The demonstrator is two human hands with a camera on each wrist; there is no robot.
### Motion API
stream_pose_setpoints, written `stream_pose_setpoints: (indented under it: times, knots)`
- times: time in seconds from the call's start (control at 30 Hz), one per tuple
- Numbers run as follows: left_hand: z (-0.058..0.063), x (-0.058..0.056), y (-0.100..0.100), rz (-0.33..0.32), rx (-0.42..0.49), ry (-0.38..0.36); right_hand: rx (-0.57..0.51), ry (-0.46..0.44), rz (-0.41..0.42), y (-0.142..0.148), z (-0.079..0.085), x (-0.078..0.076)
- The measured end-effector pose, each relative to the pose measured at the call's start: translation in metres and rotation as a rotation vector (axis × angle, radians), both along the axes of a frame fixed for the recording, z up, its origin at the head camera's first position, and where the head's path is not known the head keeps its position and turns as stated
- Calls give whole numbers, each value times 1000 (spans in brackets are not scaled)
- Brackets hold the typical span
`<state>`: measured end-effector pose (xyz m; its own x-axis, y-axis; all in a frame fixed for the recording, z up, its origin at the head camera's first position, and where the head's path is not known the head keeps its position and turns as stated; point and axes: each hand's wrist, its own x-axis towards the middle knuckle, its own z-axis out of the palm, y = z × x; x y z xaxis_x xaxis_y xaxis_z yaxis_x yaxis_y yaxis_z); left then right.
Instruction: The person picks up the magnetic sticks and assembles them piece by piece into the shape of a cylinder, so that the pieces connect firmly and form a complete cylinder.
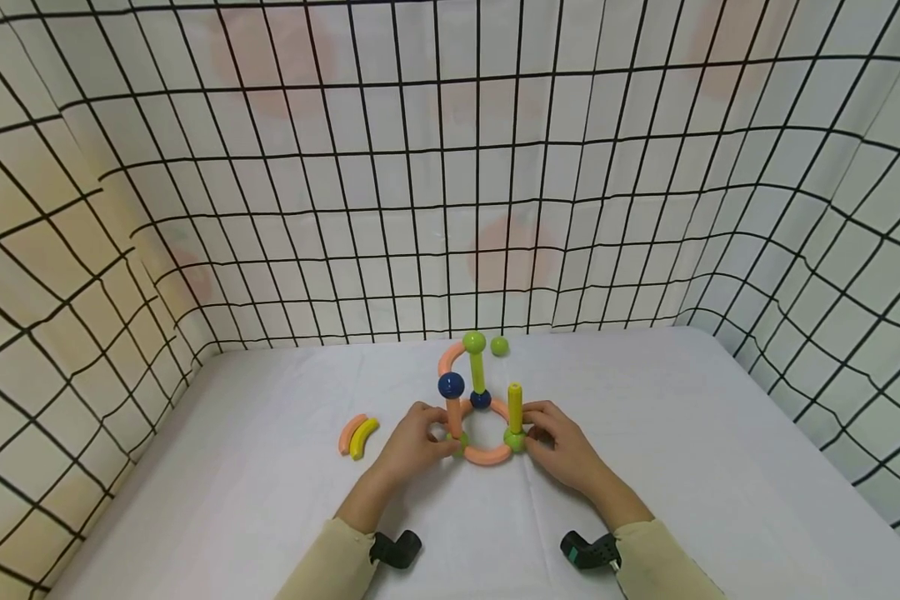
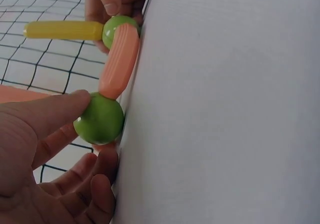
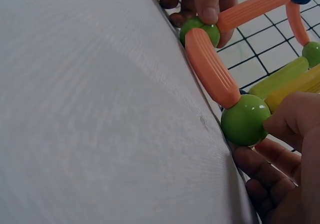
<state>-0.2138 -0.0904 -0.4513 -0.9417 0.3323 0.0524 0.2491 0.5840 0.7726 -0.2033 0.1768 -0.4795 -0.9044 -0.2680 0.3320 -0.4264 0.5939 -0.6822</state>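
Note:
A toy frame of balls and rods stands on the table, its base a ring of curved orange rods. My left hand pinches the green ball at the ring's near left corner. At the near right corner, my right hand has thumb and fingers on another green ball. A yellow rod rises from that right ball. From the left ball stands an orange rod, topped by a dark blue ball. Behind, a lime rod joins a lower blue ball to a green ball.
A curved orange rod and a curved yellow rod lie side by side left of my left hand. One loose green ball sits behind the frame. Black netting over white cloth borders the white table.

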Motion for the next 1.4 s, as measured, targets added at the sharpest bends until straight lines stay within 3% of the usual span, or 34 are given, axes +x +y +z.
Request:
stream_pose_setpoints:
  times: [0.37,0.9,1.2,1.4]
  knots:
    - [2,-1,-1,62,-37,-27,-44,-26,101,-1,-5,-2]
    - [2,-18,-2,161,-12,-96,-17,-77,162,-11,-2,2]
    - [0,-29,0,218,9,-68,12,-61,201,-16,-2,5]
    - [-1,-32,2,262,49,-74,52,-123,198,-21,-1,8]
